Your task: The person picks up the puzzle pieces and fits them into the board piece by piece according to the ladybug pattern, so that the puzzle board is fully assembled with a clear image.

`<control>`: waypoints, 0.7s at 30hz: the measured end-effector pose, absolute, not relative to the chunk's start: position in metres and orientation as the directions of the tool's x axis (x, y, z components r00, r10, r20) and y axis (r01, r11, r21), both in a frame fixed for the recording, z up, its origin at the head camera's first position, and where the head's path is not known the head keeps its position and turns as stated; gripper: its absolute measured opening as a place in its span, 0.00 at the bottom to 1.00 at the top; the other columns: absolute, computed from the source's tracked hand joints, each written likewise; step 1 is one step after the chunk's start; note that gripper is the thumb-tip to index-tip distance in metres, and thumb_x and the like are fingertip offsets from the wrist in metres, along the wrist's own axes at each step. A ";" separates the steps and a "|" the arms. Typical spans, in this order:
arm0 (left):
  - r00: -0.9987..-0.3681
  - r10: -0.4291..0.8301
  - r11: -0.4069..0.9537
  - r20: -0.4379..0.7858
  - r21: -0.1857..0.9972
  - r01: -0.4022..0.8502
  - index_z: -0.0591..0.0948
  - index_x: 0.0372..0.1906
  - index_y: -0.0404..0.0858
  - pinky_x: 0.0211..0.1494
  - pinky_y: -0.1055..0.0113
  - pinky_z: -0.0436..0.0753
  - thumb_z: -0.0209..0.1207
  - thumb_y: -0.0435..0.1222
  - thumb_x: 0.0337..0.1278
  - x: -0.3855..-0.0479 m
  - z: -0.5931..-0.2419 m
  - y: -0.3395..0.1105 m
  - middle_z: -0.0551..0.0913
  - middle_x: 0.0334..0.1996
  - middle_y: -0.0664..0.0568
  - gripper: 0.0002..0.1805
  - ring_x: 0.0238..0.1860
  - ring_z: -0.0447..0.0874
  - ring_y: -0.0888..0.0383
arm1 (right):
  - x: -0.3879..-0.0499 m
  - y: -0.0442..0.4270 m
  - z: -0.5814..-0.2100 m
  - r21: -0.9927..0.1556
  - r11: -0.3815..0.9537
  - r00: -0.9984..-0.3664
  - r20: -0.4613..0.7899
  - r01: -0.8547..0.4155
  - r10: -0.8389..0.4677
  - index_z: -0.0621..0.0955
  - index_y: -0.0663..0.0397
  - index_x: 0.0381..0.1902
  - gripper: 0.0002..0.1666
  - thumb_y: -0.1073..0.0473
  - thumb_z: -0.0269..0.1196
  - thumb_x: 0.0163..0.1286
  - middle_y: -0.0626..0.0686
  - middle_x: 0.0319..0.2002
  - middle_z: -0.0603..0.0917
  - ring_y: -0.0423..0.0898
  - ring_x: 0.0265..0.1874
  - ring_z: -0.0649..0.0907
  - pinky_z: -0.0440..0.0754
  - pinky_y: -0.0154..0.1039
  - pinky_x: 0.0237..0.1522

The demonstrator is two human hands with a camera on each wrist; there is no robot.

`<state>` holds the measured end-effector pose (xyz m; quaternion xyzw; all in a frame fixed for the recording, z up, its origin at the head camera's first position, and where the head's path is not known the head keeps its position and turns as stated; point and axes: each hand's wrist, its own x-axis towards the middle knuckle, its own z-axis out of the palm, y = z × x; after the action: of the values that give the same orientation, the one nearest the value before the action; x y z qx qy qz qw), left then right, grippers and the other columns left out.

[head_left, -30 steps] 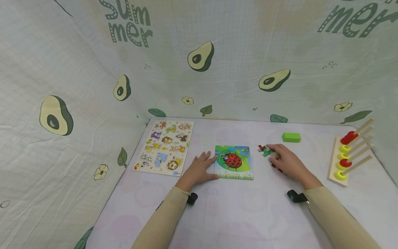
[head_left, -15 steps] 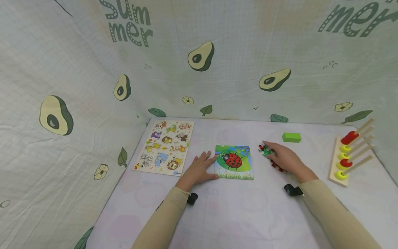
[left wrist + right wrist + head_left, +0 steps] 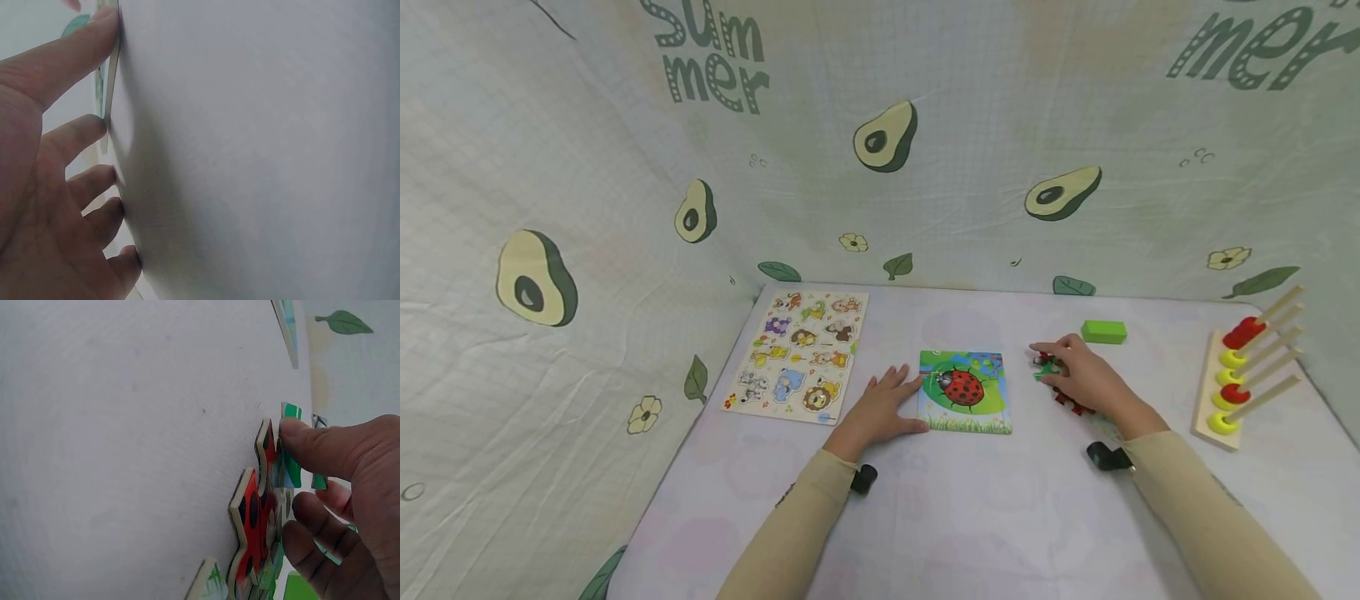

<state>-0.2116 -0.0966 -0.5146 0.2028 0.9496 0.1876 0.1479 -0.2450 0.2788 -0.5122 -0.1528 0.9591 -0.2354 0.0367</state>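
The left hand (image 3: 883, 411) lies with spread fingers at the left side of the square ladybug board (image 3: 966, 422); its thumb and index fingertips touch the board's edge. In the left wrist view the left hand (image 3: 62, 169) has all its fingertips down. Over a small pile of puzzle pieces (image 3: 1048, 367) is the right hand (image 3: 1090, 379), its thumb and index finger around green pieces. The right wrist view shows the right thumb against a green piece (image 3: 291, 459), with red spotted pieces (image 3: 250, 515) beside it; the index fingertip is partly hidden.
A wooden animal board (image 3: 797, 358) lies to the left. Behind the right hand sits a green block (image 3: 1103, 332). At the far right stands a wooden peg rack (image 3: 1206, 400) with red and yellow rings. Patterned cloth (image 3: 962, 208) hangs behind the table.
The right hand has shifted slightly and its index finger reaches farther left. The green and red pieces by its fingertips have moved a little right. The left hand and ladybug board stay put.
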 end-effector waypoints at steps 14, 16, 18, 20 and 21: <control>-0.877 0.428 0.854 -0.216 0.414 0.315 0.62 0.80 0.51 0.83 0.50 0.43 0.67 0.59 0.57 -0.211 -0.516 -0.096 0.51 0.82 0.49 0.48 0.82 0.41 0.49 | -0.236 0.286 -0.508 -0.406 0.875 -0.965 0.100 -0.263 -0.243 0.81 0.54 0.54 0.15 0.61 0.67 0.71 0.55 0.42 0.78 0.52 0.36 0.81 0.81 0.49 0.35; -0.877 0.428 0.854 -0.218 0.415 0.314 0.62 0.80 0.51 0.83 0.50 0.42 0.67 0.59 0.58 -0.212 -0.516 -0.096 0.51 0.82 0.49 0.48 0.82 0.41 0.49 | -0.236 0.288 -0.509 -0.412 0.875 -0.967 0.100 -0.255 -0.234 0.81 0.55 0.53 0.15 0.61 0.67 0.71 0.55 0.41 0.78 0.52 0.35 0.80 0.80 0.47 0.34; -0.876 0.429 0.853 -0.218 0.417 0.314 0.62 0.80 0.51 0.83 0.50 0.42 0.67 0.59 0.58 -0.212 -0.516 -0.096 0.50 0.82 0.49 0.48 0.82 0.40 0.49 | -0.235 0.289 -0.508 -0.421 0.873 -0.969 0.098 -0.246 -0.226 0.80 0.56 0.53 0.15 0.61 0.66 0.71 0.55 0.41 0.80 0.51 0.34 0.79 0.79 0.45 0.33; -0.875 0.432 0.853 -0.217 0.415 0.318 0.61 0.80 0.51 0.83 0.50 0.42 0.67 0.59 0.58 -0.212 -0.516 -0.097 0.50 0.82 0.49 0.48 0.82 0.40 0.49 | -0.234 0.289 -0.506 -0.428 0.872 -0.971 0.094 -0.237 -0.218 0.80 0.56 0.54 0.16 0.62 0.65 0.71 0.54 0.38 0.81 0.50 0.32 0.79 0.79 0.43 0.31; -0.875 0.432 0.853 -0.217 0.413 0.319 0.61 0.80 0.51 0.83 0.50 0.42 0.67 0.59 0.58 -0.213 -0.516 -0.097 0.50 0.82 0.49 0.48 0.82 0.40 0.49 | -0.234 0.290 -0.505 -0.433 0.871 -0.972 0.088 -0.234 -0.217 0.79 0.57 0.56 0.16 0.62 0.64 0.71 0.53 0.36 0.82 0.49 0.31 0.78 0.77 0.42 0.30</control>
<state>-0.2126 -0.0967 -0.5162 0.1977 0.9504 0.1854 0.1527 -0.2339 0.2895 -0.5047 -0.1165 0.9670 -0.2260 -0.0181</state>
